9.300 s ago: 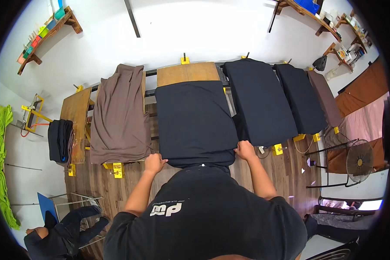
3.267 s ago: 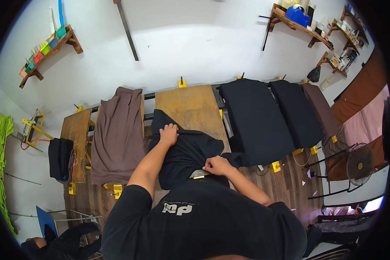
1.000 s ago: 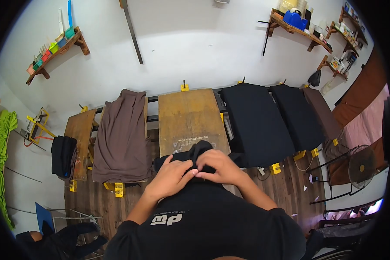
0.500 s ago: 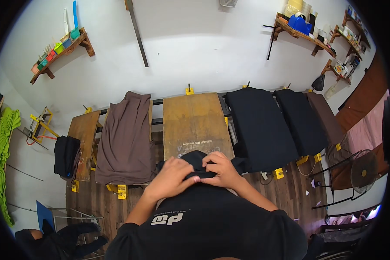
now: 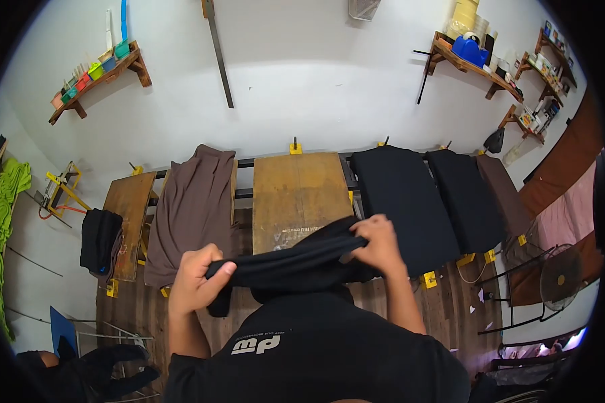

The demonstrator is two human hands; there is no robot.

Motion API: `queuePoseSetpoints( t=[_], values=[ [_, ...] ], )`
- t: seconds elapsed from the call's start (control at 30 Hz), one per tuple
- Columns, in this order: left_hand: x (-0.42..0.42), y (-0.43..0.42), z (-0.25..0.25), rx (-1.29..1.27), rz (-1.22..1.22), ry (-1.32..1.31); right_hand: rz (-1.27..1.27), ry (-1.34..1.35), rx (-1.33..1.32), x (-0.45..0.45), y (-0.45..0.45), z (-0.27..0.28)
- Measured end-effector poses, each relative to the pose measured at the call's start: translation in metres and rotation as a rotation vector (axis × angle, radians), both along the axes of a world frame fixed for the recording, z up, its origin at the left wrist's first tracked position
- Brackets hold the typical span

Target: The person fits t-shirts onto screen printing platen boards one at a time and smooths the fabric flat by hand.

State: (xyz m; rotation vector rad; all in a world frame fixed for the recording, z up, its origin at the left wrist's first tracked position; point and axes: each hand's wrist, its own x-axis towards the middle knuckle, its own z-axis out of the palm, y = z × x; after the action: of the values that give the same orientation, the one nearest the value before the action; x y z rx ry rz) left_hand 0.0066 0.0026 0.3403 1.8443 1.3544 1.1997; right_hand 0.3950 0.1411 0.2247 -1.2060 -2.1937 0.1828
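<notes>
A bunched black cloth (image 5: 289, 264) is stretched sideways between my hands, over the near end of the middle wooden board (image 5: 299, 191). My left hand (image 5: 200, 277) is closed round its left end, and a loose part hangs below that hand. At the other end, my right hand (image 5: 378, 243) grips the cloth, slightly blurred. To the left a brown cloth (image 5: 193, 211) drapes over a board. On the right a black cloth (image 5: 405, 208) covers the neighbouring board.
Another black-covered board (image 5: 465, 198) and a brown one (image 5: 504, 189) stand farther right. Folded dark cloths (image 5: 99, 243) lie by the leftmost board (image 5: 129, 201). A fan (image 5: 560, 275) is at the right, and a person (image 5: 91, 373) is at the lower left.
The black cloth has come off the middle board, leaving its wood bare. My hands, close together half a second ago, have moved apart and pulled the bunched cloth out between them.
</notes>
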Motion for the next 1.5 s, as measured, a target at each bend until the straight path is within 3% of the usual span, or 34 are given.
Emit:
queuePoseSetpoints(
  t=[0.07,0.17,0.27,0.3,0.37,0.43,0.47,0.53,0.57,0.6,0.63,0.67,0.7,0.77,0.8,0.87,0.93,1.0,1.03,1.07,1.1,1.13,1.17,1.2,1.23,1.3,1.33,1.37,1.43,1.5],
  values=[
    [-0.006,0.005,0.009,0.147,-0.159,0.427,-0.032,0.094,0.082,0.034,0.014,0.030],
    [-0.019,0.013,0.003,0.217,0.069,0.719,0.248,0.318,-0.012,0.059,-0.008,0.124],
    [-0.045,0.023,0.012,0.255,0.368,0.430,0.754,0.252,0.040,0.042,-0.064,0.200],
    [-0.051,0.024,0.019,0.334,0.431,0.293,1.041,0.290,-0.022,0.040,-0.067,0.205],
    [-0.048,0.028,0.029,0.586,0.406,-0.021,1.379,0.473,-0.204,0.030,-0.066,0.208],
    [-0.036,0.031,0.047,0.696,-0.001,-0.473,1.203,0.360,-0.395,0.048,-0.068,0.216],
    [-0.026,0.025,0.051,0.573,-0.126,-0.761,1.066,0.251,-0.447,0.051,-0.063,0.226],
    [-0.036,0.009,0.038,0.250,-0.259,-1.181,0.374,-0.192,-0.034,0.050,-0.056,0.231],
    [-0.038,0.003,0.038,0.327,0.131,-0.518,0.072,-0.331,0.209,0.056,-0.044,0.229],
    [-0.020,0.001,0.073,0.077,-0.264,-0.243,-0.046,-0.396,0.306,0.082,-0.022,0.224],
    [-0.016,0.018,0.091,-0.350,-0.592,0.109,-0.113,-0.324,0.168,0.109,-0.006,0.233],
    [0.008,0.021,0.097,-0.506,-0.597,0.432,-0.172,-0.285,0.219,0.130,0.004,0.239],
    [0.015,0.021,0.081,-0.461,-0.541,0.778,-0.250,-0.392,0.254,0.149,0.008,0.248],
    [0.011,0.033,0.070,-0.284,-0.296,0.925,-0.144,-0.440,0.345,0.114,-0.022,0.270],
    [0.001,0.043,0.069,-0.190,-0.095,0.989,-0.052,-0.400,0.271,0.082,-0.044,0.280],
    [-0.039,0.068,0.070,0.017,0.182,1.035,0.311,-0.312,0.116,0.042,-0.073,0.273],
    [-0.061,0.075,0.100,0.020,0.239,0.899,0.657,-0.249,-0.037,0.026,-0.085,0.250],
    [-0.027,0.053,0.135,0.237,-0.026,0.545,0.554,-0.374,-0.448,0.043,-0.071,0.222],
    [-0.023,0.041,0.148,0.102,-0.166,0.581,0.369,-0.620,-0.458,0.049,-0.056,0.219],
    [-0.029,0.037,0.143,0.148,-0.380,0.625,0.245,-0.558,-0.404,0.064,-0.040,0.211],
    [-0.024,0.037,0.121,-0.045,-0.634,0.388,0.163,-0.480,-0.432,0.082,-0.022,0.209],
    [-0.019,0.036,0.110,-0.093,-0.859,0.569,0.180,-0.150,-0.572,0.107,-0.003,0.205],
    [0.004,0.024,0.107,-0.266,-0.895,0.515,0.183,-0.134,-0.521,0.106,-0.007,0.214],
    [0.016,0.019,0.124,-0.264,-0.826,0.743,0.189,-0.121,-0.459,0.105,-0.013,0.230],
    [0.022,0.015,0.139,-0.262,-0.744,0.966,0.316,-0.249,-0.144,0.093,-0.027,0.243],
    [-0.005,0.027,0.129,-0.048,-0.342,0.997,0.258,-0.618,0.190,0.068,-0.065,0.257],
    [-0.023,0.039,0.118,0.122,-0.086,0.957,0.280,-0.661,0.262,0.061,-0.080,0.253],
    [-0.027,0.044,0.132,0.074,0.070,0.938,0.314,-0.580,0.239,0.049,-0.092,0.259],
    [-0.030,0.045,0.135,0.292,0.166,0.758,0.446,-0.331,0.202,0.029,-0.094,0.265],
    [-0.016,0.033,0.147,0.364,0.102,0.656,0.469,-0.187,0.032,0.030,-0.093,0.265]
  ],
)
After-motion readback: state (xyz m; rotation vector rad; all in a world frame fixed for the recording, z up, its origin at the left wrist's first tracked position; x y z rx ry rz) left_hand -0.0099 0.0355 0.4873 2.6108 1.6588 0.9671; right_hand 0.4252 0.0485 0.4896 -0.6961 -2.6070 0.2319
